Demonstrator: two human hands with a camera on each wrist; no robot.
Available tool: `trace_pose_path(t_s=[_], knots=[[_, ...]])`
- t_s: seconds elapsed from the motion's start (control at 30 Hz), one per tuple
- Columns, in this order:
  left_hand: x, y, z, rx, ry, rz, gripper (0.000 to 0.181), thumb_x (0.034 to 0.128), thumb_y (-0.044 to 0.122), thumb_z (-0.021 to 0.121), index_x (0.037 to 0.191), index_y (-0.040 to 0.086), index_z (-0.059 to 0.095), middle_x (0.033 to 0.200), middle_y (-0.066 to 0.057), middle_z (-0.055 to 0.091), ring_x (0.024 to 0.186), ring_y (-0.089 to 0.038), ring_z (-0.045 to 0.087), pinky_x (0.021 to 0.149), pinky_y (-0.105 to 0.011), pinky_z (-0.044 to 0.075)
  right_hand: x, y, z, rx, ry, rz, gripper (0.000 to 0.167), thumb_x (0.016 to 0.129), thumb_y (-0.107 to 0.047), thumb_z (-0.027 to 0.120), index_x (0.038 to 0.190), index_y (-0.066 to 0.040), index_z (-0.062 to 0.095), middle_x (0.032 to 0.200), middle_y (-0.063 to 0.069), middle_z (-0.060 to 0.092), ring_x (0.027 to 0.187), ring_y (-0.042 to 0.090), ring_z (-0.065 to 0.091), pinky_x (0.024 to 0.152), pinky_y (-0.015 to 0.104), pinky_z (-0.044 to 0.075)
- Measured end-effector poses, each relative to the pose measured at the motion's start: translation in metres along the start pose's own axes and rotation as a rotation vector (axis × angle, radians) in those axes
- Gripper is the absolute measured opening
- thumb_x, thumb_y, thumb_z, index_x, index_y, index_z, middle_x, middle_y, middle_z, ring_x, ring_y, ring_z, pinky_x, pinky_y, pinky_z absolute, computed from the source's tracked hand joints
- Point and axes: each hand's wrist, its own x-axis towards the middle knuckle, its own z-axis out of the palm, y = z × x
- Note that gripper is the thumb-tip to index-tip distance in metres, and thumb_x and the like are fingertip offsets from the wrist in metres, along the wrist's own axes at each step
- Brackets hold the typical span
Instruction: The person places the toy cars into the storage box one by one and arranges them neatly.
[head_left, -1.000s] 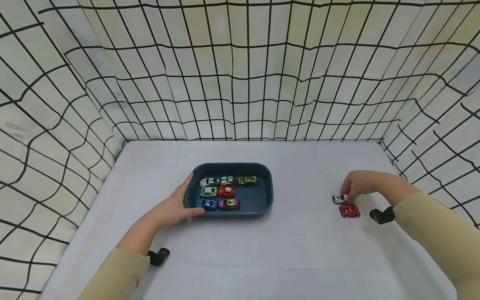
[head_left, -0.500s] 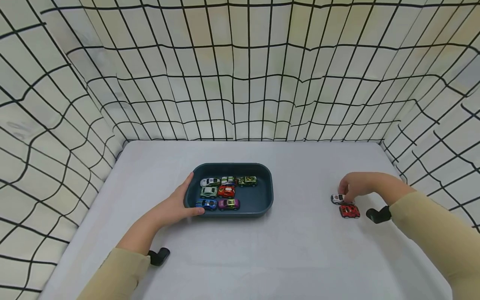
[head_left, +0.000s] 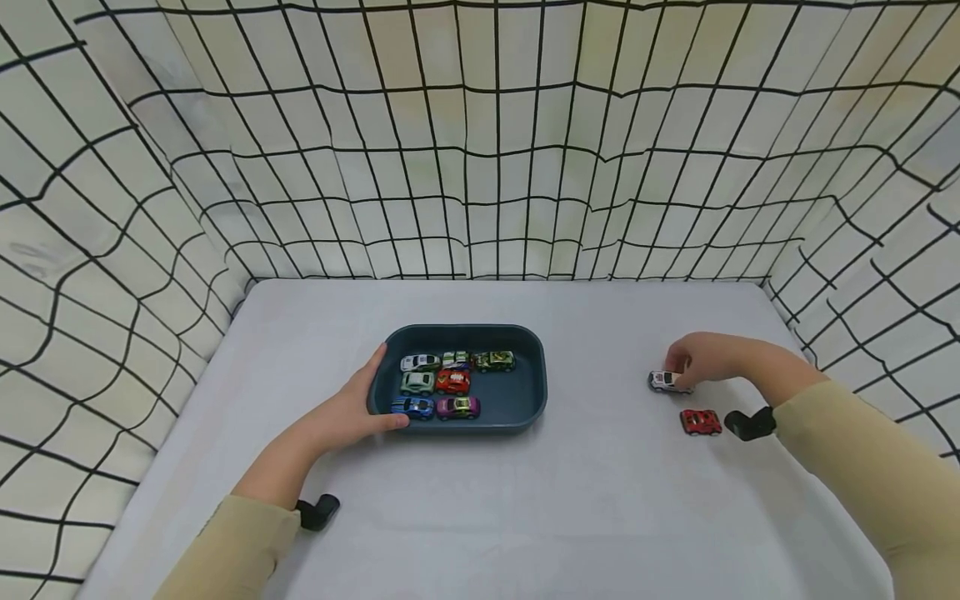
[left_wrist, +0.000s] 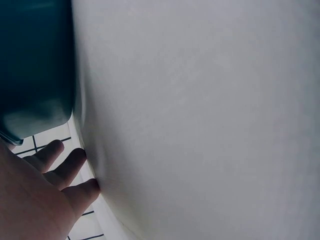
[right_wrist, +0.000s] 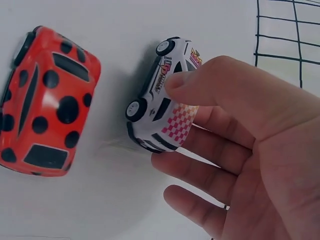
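My right hand (head_left: 708,358) pinches a white toy car (right_wrist: 165,95) between thumb and fingers, just above the table in the head view. The right wrist view shows pink checks on its roof and the thumb against its side. A red toy car with black spots (right_wrist: 50,100) stands close by, untouched. My left hand (head_left: 341,417) spans the left end of a dark blue tray (head_left: 517,425), its thumb at the near rim and a finger along the side. Other fingers stretch out beside the tray in the left wrist view.
Several toy cars stand in rows in the tray, among them a purple one (head_left: 458,408) and a camouflage one (head_left: 494,361). Black netting (head_left: 495,154) over pale walls rises behind and on both sides of the white table (head_left: 480,517).
My right hand has moved the white car up and to the left, away from the spotted red car. The left hand and the tray have stayed in place.
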Motion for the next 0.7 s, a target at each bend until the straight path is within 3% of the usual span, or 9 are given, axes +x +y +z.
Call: trace_pose_path(t_s=[0.43,0.7], knots=[[-0.002,0.002,-0.002,0.007,0.001,-0.007,0.124,0.0799,0.053,0.078,0.159,0.025,-0.013,0.162,-0.026,0.008,0.146,-0.049,0.012,0.111,-0.068,0.021,0.003,-0.005,0.003,-0.002,0.005,0.004,0.028,0.086,-0.020,0.073,0.111,-0.008,0.072,0.093,0.003,0.063,0.085,0.021,0.055,0.073,0.037,0.049],[0.000,0.002,-0.002,0.002,-0.004,-0.004,0.124,0.0798,0.053,0.078,0.159,0.024,-0.013,0.162,-0.026,0.008,0.146,-0.050,0.013,0.111,-0.069,0.020,0.003,-0.018,-0.005,-0.022,0.071,-0.076,0.027,0.087,-0.021,0.072,0.114,-0.013,0.072,0.092,-0.001,0.064,0.085,0.019,0.055,0.070,0.033,0.048]])
